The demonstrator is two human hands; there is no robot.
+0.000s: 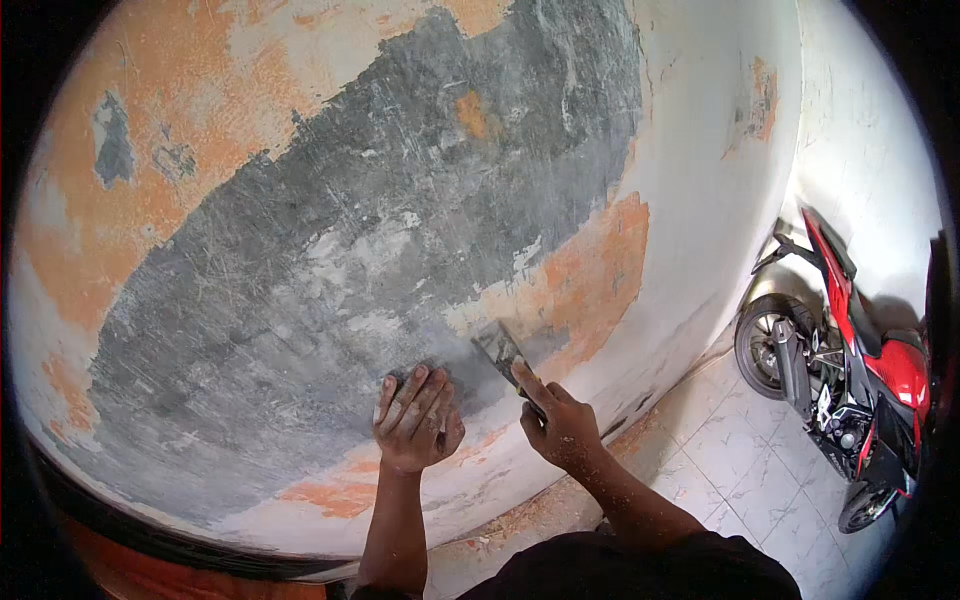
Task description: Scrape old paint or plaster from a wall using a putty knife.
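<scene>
My right hand (559, 424) grips the handle of a scraper (501, 351), its index finger laid along the blade. The flat metal blade meets the wall near the lower edge of a large grey bare patch (360, 262). My left hand (418, 420) rests against the wall to the left of the scraper, palm towards it, fingers slightly apart and holding no tool. Orange and off-white old paint (592, 277) borders the grey patch. Pale dust coats both hands and the right forearm.
A red and black motorcycle (840, 375) stands on the tiled floor (720, 457) to the right, by a white wall (862, 135). Scraped debris (517, 525) lies along the foot of the wall. A dark edge and a reddish-brown surface (150, 562) show at lower left.
</scene>
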